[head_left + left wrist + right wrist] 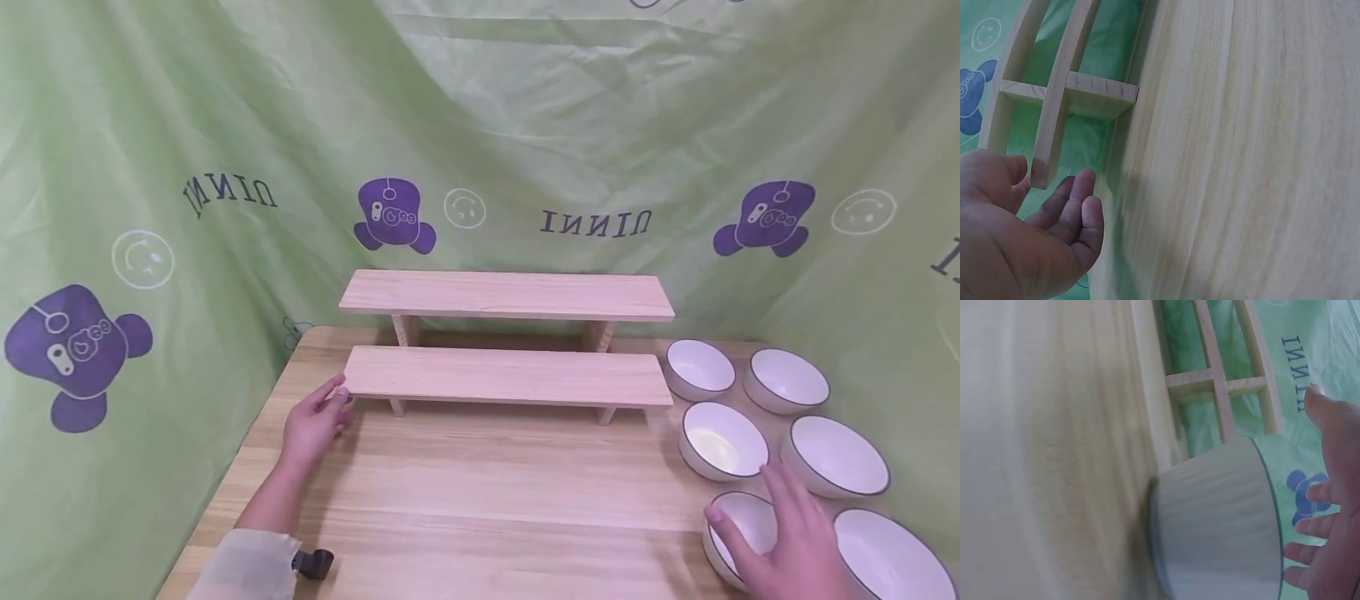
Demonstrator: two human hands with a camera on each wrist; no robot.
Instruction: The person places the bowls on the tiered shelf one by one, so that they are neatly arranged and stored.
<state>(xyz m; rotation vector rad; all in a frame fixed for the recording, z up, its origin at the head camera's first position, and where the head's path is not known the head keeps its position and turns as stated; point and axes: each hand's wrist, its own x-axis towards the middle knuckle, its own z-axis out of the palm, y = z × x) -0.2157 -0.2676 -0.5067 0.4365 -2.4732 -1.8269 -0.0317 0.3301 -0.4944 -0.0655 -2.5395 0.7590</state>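
Note:
At the left end of the lower wooden shelf (pixel 506 375) is my left hand (pixel 311 425), its fingertips right at the corner. The left wrist view has the board's end (pixel 1040 172) between the thumb side and the loosely bent lower fingers. My right hand (pixel 798 537) is spread over the nearest white bowls, thumb out to the left, holding nothing. It partly hides a small dark-rimmed bowl (pixel 738 521) and overlaps the side of a larger bowl (pixel 888 554). In the right wrist view, its fingertips are close to the rim of a bowl (pixel 1216 519).
A taller wooden shelf (pixel 506 294) stands behind the lower one on the wooden table (pixel 480 492). More white bowls (pixel 723 437) stand in two columns along the table's right side. A green printed curtain (pixel 525 125) hangs behind and at both sides.

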